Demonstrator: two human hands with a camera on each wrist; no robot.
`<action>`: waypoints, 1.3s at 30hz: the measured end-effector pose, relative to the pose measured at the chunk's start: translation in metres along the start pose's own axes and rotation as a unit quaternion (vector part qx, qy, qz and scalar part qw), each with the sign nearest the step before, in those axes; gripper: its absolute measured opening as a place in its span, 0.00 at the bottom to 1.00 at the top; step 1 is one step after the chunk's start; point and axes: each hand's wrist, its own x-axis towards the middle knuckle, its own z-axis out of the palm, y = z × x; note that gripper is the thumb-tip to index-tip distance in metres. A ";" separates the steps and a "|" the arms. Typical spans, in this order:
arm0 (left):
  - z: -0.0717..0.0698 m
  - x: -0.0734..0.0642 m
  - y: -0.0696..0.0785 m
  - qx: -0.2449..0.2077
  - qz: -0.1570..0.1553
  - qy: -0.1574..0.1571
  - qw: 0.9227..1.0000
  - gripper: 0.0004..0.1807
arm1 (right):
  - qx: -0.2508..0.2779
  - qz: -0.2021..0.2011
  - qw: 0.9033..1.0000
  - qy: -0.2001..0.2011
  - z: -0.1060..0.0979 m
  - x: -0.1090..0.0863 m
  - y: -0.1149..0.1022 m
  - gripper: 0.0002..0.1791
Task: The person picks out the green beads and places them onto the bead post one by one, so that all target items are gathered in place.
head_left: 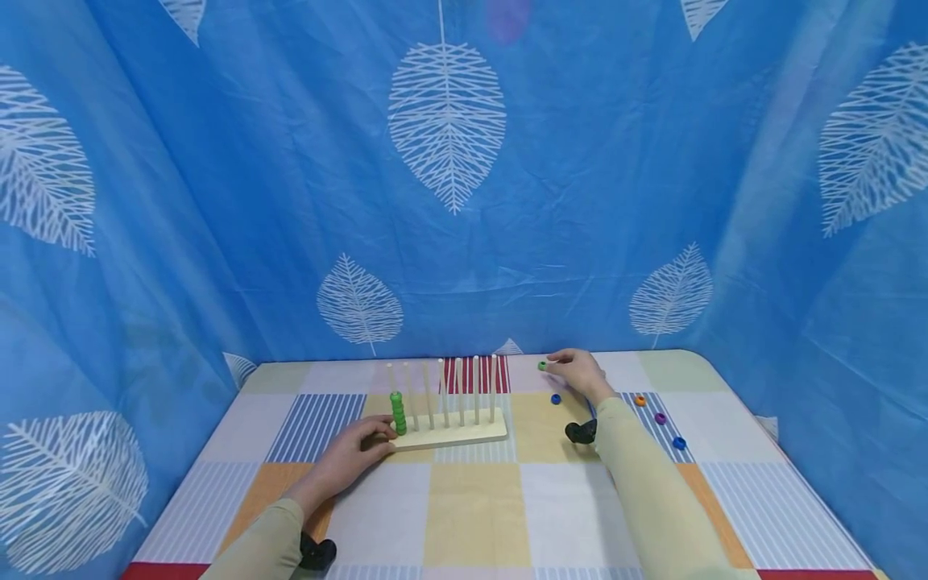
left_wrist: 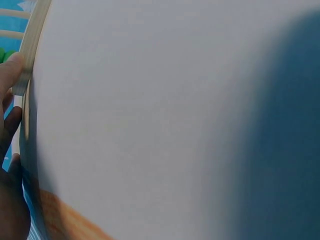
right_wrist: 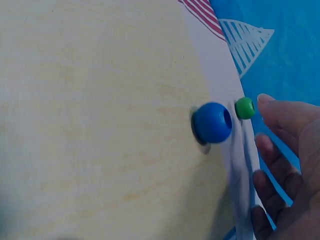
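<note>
A pale wooden peg stand [head_left: 449, 436] with several upright pegs sits left of centre on the table. Green beads [head_left: 398, 413] are stacked on its leftmost peg. My left hand [head_left: 353, 451] holds the stand's left end, thumb and fingers at the edge of the base [left_wrist: 35, 40]. At the far side of the table, my right hand [head_left: 578, 374] reaches to a loose green bead [head_left: 542, 366]. In the right wrist view its thumb tip is right beside that green bead [right_wrist: 245, 108], with the other fingers loosely bent. A blue bead [right_wrist: 212, 122] lies nearby.
Right of my right forearm lie an orange bead [head_left: 640, 400], a purple bead [head_left: 660, 418] and another blue bead [head_left: 679, 443]. A patchwork-patterned cloth [head_left: 474, 515] covers the table. Blue leaf-print curtains [head_left: 565, 201] hang behind it and at both sides.
</note>
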 end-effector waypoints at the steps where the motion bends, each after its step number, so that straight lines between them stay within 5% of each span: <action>1: 0.000 0.000 0.001 -0.001 0.000 0.000 1.000 0.07 | -0.006 0.002 1.000 0.005 0.001 0.000 -0.001 0.21; 8: 0.000 0.000 0.003 -0.008 -0.009 0.001 1.000 0.06 | -0.055 0.017 0.998 0.026 0.006 0.001 -0.003 0.21; 39: -0.001 -0.001 0.002 -0.008 -0.011 0.003 1.000 0.06 | -0.090 0.052 0.993 0.059 0.018 0.003 -0.006 0.18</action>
